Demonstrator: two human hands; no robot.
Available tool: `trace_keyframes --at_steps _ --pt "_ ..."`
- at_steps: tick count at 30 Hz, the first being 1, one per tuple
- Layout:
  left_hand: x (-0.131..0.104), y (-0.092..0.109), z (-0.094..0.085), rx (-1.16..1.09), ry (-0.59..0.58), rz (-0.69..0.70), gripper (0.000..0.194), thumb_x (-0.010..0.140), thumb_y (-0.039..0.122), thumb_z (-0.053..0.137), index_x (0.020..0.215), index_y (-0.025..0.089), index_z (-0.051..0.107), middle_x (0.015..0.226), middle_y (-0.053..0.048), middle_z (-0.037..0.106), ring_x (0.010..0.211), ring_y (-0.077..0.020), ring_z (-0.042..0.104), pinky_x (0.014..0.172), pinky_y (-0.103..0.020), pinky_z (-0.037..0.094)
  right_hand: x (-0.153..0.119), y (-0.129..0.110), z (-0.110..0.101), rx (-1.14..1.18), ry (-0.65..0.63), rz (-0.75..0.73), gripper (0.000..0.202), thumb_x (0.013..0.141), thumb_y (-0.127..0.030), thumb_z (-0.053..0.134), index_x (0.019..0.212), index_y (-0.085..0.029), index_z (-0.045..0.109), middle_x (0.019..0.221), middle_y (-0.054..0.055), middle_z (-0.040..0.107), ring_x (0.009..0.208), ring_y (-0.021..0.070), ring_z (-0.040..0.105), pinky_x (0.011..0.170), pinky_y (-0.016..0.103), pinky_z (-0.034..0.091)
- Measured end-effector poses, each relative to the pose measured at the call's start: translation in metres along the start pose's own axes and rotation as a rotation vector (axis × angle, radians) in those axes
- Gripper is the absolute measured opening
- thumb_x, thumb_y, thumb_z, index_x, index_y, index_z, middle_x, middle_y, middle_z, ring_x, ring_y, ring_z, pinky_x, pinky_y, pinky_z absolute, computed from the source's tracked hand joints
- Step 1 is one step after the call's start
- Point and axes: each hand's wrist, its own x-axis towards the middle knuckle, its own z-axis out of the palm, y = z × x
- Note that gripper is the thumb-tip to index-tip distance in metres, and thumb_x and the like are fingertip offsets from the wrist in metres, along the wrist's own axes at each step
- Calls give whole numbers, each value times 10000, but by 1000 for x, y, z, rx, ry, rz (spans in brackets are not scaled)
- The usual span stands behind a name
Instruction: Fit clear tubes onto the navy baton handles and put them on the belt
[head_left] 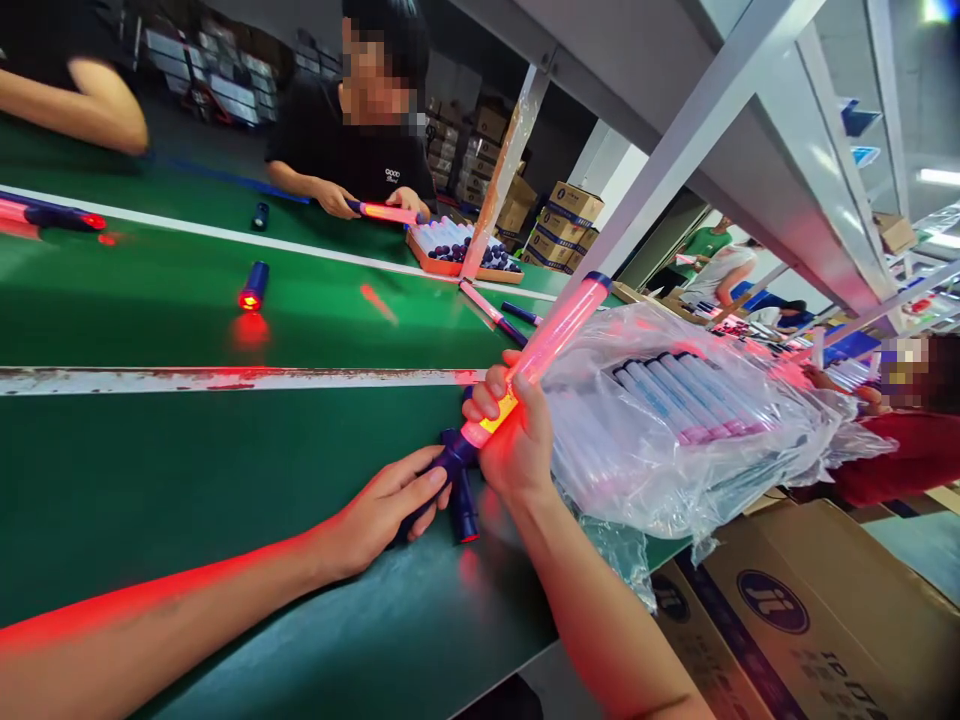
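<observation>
A glowing red light stick [559,325] with a dark handle slants up to the right between my two hands. My left hand [394,505] is closed around its dark handle. Higher up, my right hand [517,430] wraps round the pink tube beside a bright yellow label. Under the stick, a dark handle [465,512] with a red glow at its end lies on the green table [187,460]. To the right of my right hand is a clear plastic bag [600,430] of tubes [675,395].
A lit dark handle [255,285] stands on the green belt. Across it, a person [352,150] holds another glowing stick, near an orange tray [442,267] of parts. A metal post [675,130] slants overhead. Cardboard boxes [840,600] sit at the lower right.
</observation>
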Motion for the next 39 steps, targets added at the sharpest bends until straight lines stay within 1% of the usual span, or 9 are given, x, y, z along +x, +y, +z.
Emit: trace_keyframes --at_steps 11,15,17,19,22,24,29,34,39 --pt "-6 -2 1 -75 -1 40 391 1019 529 471 906 160 533 798 8 520 536 -71 397 513 -241 303 -10 17 5 -106 -18 -72 125 947 -324 617 1047 -258 582 745 -60 438 549 69 377 537 194 370" --pt "-9 -11 2 -40 -11 72 404 1002 561 504 1108 173 535 900 -10 556 684 -107 491 663 -259 393 0 -13 15 -213 -132 -34 288 901 -429 671 1117 -261 581 784 -38 531 600 107 514 567 251 465" --pt "-12 -14 0 7 -60 72 451 997 569 515 1229 182 507 920 -18 572 793 -142 527 773 -296 423 7 -38 26 -267 -145 -118 340 894 -473 697 1140 -266 585 828 -25 578 629 123 567 566 263 495" --pt "-15 -11 -1 69 -130 74 470 1002 562 516 1290 191 488 953 -37 596 880 -174 556 840 -333 438 9 -60 39 -272 -180 -222 315 919 -471 694 1142 -273 592 776 -47 559 537 91 519 506 233 468" --pt "-12 10 2 162 -158 209 510 1001 550 527 1383 220 457 1153 -96 615 1050 -227 571 939 -389 448 1 -72 56 -270 -319 -260 236 971 -411 652 1160 -284 589 692 -78 493 421 58 392 424 201 412" --pt "-7 32 9 242 -150 332 552 988 561 543 1418 228 447 1217 -106 604 1096 -246 560 973 -400 448 -8 -69 64 -279 -344 -255 165 999 -350 612 1149 -291 579 709 -73 499 437 61 405 427 200 429" --pt "4 68 27 516 -124 468 317 1040 481 421 1096 198 554 971 -69 621 880 -215 551 839 -351 469 -28 -63 77 -294 -225 -278 151 985 -303 636 1122 -284 575 674 -75 503 444 67 413 410 195 387" --pt "2 54 25 541 -69 451 242 1025 430 460 1004 226 588 955 -77 640 869 -250 563 852 -380 457 -32 -56 74 -301 -169 -263 172 965 -312 679 1110 -320 588 665 -80 500 426 60 382 412 214 345" --pt "10 39 19 387 19 320 294 1022 488 473 1077 237 617 929 -55 640 844 -232 563 776 -338 475 -17 -43 62 -302 -263 -214 205 995 -350 622 1166 -311 516 726 -81 493 472 69 424 471 225 399"
